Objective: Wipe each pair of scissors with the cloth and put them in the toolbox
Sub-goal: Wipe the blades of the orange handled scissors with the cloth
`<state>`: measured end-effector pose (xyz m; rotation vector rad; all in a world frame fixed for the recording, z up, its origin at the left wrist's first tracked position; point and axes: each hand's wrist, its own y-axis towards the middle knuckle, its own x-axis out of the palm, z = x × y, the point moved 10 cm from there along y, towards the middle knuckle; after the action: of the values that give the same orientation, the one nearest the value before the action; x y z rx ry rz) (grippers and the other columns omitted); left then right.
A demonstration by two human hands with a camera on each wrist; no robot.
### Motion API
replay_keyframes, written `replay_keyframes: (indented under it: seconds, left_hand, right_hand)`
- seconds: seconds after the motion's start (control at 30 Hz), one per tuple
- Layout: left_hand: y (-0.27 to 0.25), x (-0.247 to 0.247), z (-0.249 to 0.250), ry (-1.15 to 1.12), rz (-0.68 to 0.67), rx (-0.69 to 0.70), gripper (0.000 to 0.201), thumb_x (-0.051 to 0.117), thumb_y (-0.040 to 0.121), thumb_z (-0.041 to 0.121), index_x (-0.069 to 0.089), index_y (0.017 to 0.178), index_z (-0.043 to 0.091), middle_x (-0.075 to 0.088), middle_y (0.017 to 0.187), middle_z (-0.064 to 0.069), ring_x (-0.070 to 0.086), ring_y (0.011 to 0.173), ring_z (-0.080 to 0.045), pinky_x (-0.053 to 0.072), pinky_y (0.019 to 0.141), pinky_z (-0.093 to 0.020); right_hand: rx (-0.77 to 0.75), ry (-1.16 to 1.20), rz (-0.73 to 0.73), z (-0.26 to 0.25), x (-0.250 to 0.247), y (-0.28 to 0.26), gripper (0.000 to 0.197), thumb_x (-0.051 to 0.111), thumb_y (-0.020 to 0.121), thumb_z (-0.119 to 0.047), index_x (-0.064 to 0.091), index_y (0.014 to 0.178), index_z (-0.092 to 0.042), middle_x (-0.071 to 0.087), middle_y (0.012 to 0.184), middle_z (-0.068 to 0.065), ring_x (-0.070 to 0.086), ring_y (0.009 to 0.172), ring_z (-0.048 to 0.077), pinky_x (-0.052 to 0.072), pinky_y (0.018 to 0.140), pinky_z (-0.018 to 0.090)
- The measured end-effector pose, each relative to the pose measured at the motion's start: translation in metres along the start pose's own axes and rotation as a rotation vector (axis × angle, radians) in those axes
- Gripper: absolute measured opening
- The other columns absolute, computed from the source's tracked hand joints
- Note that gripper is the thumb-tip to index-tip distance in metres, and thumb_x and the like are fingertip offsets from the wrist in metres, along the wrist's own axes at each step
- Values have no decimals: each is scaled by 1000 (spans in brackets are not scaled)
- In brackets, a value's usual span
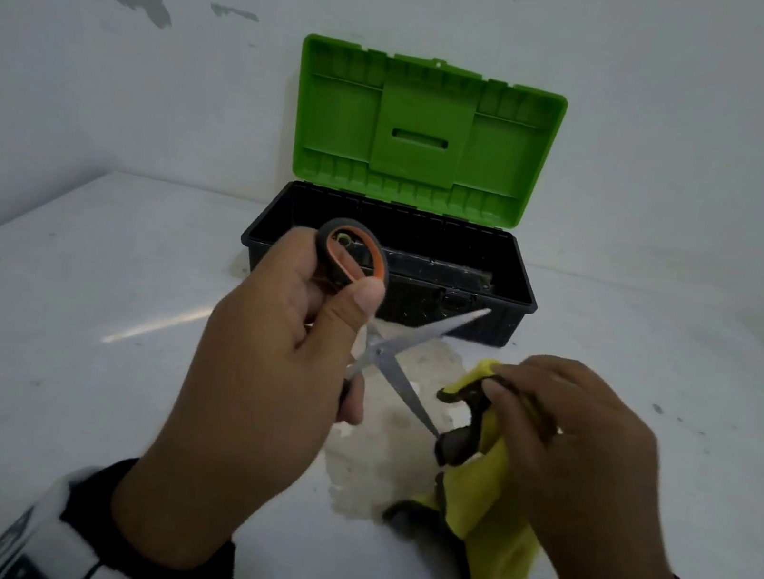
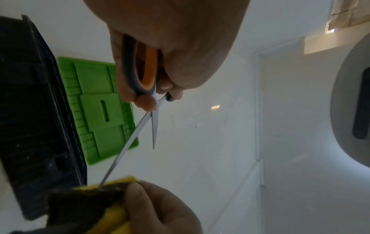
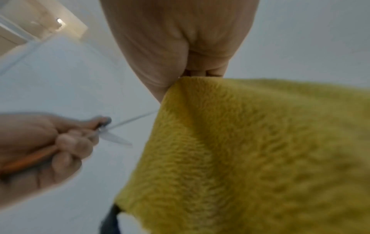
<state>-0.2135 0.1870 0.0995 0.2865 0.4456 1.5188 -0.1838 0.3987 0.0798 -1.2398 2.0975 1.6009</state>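
My left hand (image 1: 267,371) curled round orange-grey handles of scissors (image 1: 391,346), mid-frame in head view, blades splayed apart. Lower blade tip touching yellow cloth (image 1: 498,488), which my right hand (image 1: 581,471) pinches just right of centre. Cloth has dark patches, possibly dirt; view too dim to confirm. Toolbox (image 1: 496,282) sits open on white bench (image 1: 66,314) behind, green lid upright, upper centre.

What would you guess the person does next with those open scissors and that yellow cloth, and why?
Probably pinch the cloth round the lower blade and draw it along. The left hand holds the scissors with blades spread, the lower tip meets the cloth gripped by the right hand, and the toolbox stands open behind.
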Motion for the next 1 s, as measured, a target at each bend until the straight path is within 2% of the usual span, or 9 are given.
replay_keyframes:
  seconds: [0.17, 0.3, 0.43, 0.53, 0.6, 0.67, 0.77, 0.83, 1.0]
  left_hand:
    - [5, 3, -22, 11, 6, -85, 9, 51, 98, 29, 55, 94, 22, 56, 58, 8, 60, 45, -33, 48, 44, -29]
    - [2, 10, -37, 49, -15, -128, 8, 51, 99, 31, 54, 96, 24, 57, 59, 5, 60, 44, -28, 51, 48, -43]
    - [0, 11, -42, 94, -18, -140, 9, 50, 99, 33, 54, 97, 25, 59, 58, 2, 62, 44, -24, 53, 49, -45]
    - [1, 10, -41, 95, -5, -126, 11, 50, 99, 32, 53, 97, 22, 60, 59, 1, 62, 43, -26, 50, 46, -38]
    - [1, 10, -41, 86, -1, -125, 12, 50, 99, 32, 52, 97, 21, 60, 60, 3, 62, 43, -27, 49, 46, -37]
    - [1, 12, -40, 73, -2, -128, 11, 50, 99, 32, 52, 96, 21, 61, 63, 3, 61, 44, -29, 53, 47, -44]
    - [-2, 13, -41, 65, -4, -144, 11, 50, 99, 31, 54, 99, 21, 66, 73, 4, 61, 47, -27, 57, 49, -49]
    - [-3, 12, -41, 64, -2, -137, 11, 49, 100, 31, 55, 101, 22, 67, 76, 3, 61, 47, -26, 57, 46, -44]
    - [-4, 11, -38, -21, -28, -116, 10, 49, 100, 27, 54, 98, 18, 58, 55, 1, 56, 41, -25, 47, 43, -23]
  right_hand:
    - [216, 172, -56, 18, -7, 3, 12, 73, 84, -24, 73, 88, -35, 69, 82, -21, 60, 85, -2, 40, 70, 2]
    - [260, 315, -56, 11, -5, 6, 14, 72, 85, -25, 73, 89, -37, 70, 82, -22, 65, 80, 0, 47, 67, 9]
    - [293, 444, -59, 2, 5, 8, 13, 74, 83, -24, 70, 91, -34, 72, 80, -12, 69, 75, 6, 51, 61, 14]
    - [338, 501, -4, 3, 10, 7, 10, 76, 83, -27, 67, 86, -28, 72, 75, -4, 69, 67, 13, 52, 56, 23]
    - [297, 510, -30, -7, 16, 6, 7, 76, 83, -25, 70, 85, -27, 72, 80, -6, 69, 73, 10, 55, 62, 25]
    - [169, 420, -58, -27, 22, 5, 8, 74, 84, -26, 74, 92, -27, 68, 93, -12, 65, 87, 6, 54, 74, 20]
    - [-6, 239, -91, -51, 30, -3, 30, 64, 85, -42, 74, 108, -26, 61, 104, -9, 58, 96, 7, 50, 80, 17]
    - [-47, 142, -88, -58, 33, -5, 36, 58, 86, -44, 73, 112, -25, 62, 107, -4, 59, 96, 12, 49, 79, 18]
    - [-127, 60, -14, -67, 27, -5, 28, 57, 90, -30, 75, 108, -20, 66, 99, 2, 63, 82, 14, 50, 73, 14]
